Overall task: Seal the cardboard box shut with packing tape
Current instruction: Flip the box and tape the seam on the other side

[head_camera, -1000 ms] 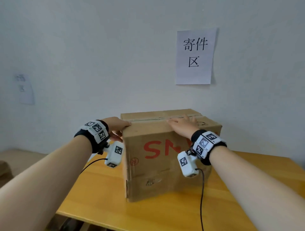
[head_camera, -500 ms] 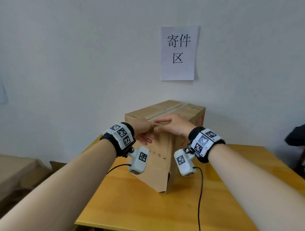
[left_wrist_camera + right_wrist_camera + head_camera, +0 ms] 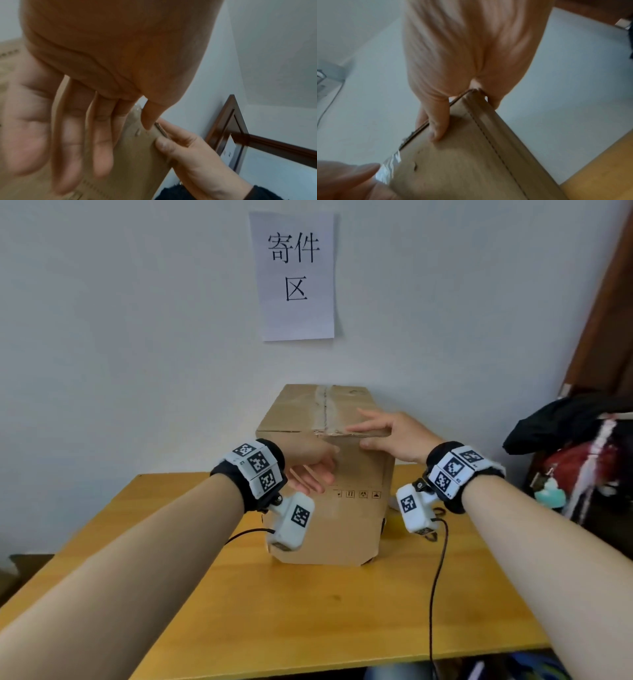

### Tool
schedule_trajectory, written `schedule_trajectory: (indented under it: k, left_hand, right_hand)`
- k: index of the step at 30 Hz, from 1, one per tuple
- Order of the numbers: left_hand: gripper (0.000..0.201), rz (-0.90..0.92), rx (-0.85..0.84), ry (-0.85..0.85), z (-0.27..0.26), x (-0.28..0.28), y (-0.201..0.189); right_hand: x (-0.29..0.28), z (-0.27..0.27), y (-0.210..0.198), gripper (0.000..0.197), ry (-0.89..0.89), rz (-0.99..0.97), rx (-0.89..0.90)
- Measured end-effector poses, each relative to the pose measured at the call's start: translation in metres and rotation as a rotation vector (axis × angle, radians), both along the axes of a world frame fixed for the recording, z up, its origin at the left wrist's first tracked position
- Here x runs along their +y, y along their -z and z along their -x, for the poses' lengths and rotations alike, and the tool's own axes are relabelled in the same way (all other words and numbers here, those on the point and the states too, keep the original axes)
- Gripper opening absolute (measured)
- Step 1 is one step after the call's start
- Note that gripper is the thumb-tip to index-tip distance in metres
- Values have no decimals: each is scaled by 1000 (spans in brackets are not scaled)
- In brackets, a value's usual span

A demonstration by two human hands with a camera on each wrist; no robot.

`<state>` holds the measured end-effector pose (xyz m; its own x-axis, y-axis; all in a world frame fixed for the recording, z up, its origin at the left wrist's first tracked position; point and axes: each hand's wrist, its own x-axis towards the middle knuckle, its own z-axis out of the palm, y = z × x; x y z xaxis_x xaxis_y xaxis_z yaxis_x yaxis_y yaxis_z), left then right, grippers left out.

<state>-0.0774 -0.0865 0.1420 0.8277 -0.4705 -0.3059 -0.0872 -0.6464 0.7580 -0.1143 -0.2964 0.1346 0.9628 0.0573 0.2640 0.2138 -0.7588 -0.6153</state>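
Note:
The brown cardboard box (image 3: pixel 342 518) stands on the wooden table (image 3: pixel 308 611) with a narrow end face toward me. A strip of clear tape (image 3: pixel 323 409) runs along its top seam and folds over the near edge (image 3: pixel 388 170). My right hand (image 3: pixel 387 436) pinches the near top edge right of the seam, fingers on the lid and thumb (image 3: pixel 439 125) on the front face. My left hand (image 3: pixel 308 470) hovers at the upper left of the front face with loose, straight fingers (image 3: pixel 101 142). Its thumb tip touches the box (image 3: pixel 137 155) near the taped edge.
A paper sign (image 3: pixel 296 275) with black characters hangs on the white wall behind the box. Dark clothes and bags (image 3: pixel 575 453) are piled to the right of the table, beside a brown door frame (image 3: pixel 609 320). A black cable (image 3: pixel 435 594) trails across the tabletop from my right wrist.
The box has been turned from its long, red-lettered side to a narrow end facing me. Both hands moved round with it to the near top edge.

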Motion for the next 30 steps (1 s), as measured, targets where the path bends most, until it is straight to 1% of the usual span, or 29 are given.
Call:
schedule_trajectory:
  k: [2,4,6,7,8,10,12,14,15,17,18,19,21,23,26,28,30]
  left_hand:
    - [36,-36,42,60,3,-22,8]
    - [37,-42,53,122,7,-42,16]
    - [38,-28,48,183,11,-58,23]
    - [38,-19,46,216,11,-65,27]
    - [37,-11,37,249,11,-72,31]
    - [36,-7,11,301,9,-82,35]
    - [36,-11,-2,337,8,-85,34]
    - [37,-47,8,370,5,-92,34]
    - [37,-70,11,386,4,-94,35]
    - [36,-123,-5,405,3,-96,36]
    - [36,-151,-25,414,1,-96,36]
    - [37,-173,-46,419,0,-96,36]
    - [38,-205,-55,420,-2,-93,37]
    - [38,-213,-48,408,-4,-89,37]
    - [39,-235,-44,416,-4,-83,40]
    - [39,-234,-43,415,-5,-80,42]
    - [39,-217,-38,410,-7,-76,43]
  right_hand:
    - [-16,6,10,42,99,-25,-55]
    - [-29,11,23,50,153,-134,-111]
    - [-39,13,39,42,211,-377,-132]
    - [-45,12,49,36,257,-510,-106]
    - [-50,12,59,35,306,-594,-52]
    - [-59,9,77,50,326,-681,97]
    - [-58,7,88,63,241,-803,240]
    - [-58,-1,94,69,147,-972,361]
    - [-55,-5,94,72,124,-1030,388]
    - [-50,-12,95,83,125,-1046,398]
    - [-49,-15,96,86,145,-1031,377]
    - [-47,-17,96,84,156,-1018,344]
    - [-41,-19,98,74,153,-982,316]
    - [-34,-21,98,61,124,-926,326]
    - [-27,-26,101,58,95,-829,337]
    - [-25,-29,102,52,88,-788,337]
    - [-27,-34,104,43,143,-797,349]
